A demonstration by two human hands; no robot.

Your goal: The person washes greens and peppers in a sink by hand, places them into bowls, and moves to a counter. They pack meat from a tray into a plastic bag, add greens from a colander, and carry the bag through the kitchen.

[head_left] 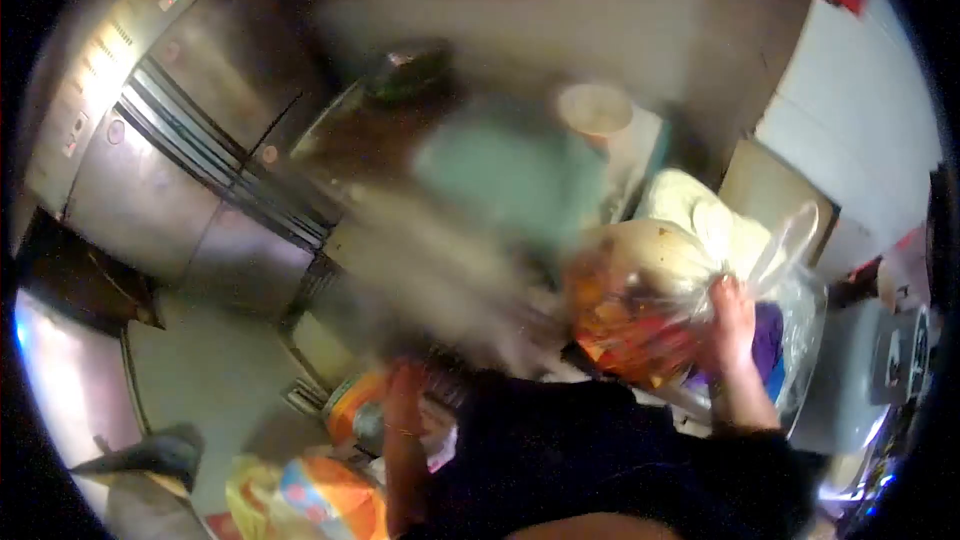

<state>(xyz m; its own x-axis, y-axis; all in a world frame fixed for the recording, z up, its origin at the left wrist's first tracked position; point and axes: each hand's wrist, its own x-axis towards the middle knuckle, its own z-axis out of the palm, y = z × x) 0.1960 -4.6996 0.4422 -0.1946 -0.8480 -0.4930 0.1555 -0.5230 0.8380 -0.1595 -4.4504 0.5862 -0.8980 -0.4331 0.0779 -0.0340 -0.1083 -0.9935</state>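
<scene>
My right hand (732, 322) is closed around the gathered neck of a clear plastic bag (640, 275), whose loose handle ends stick up above the fingers. Red and orange pieces fill the bag, too blurred to name. Pale, whitish plastic (685, 202) shows behind the bag, and something purple (768, 340) lies beside my wrist. Lower down on the other side, my left hand (404, 388) is dark and smeared, and its fingers cannot be made out. It is close to an orange-and-white package (355, 408).
A steel refrigerator cabinet (150, 160) stands at left. Blurred in the middle are a green shape (510, 175) and a round pale tub (596, 110). A colourful bag (310, 500) lies at lower left, and a grey container (850, 370) at right.
</scene>
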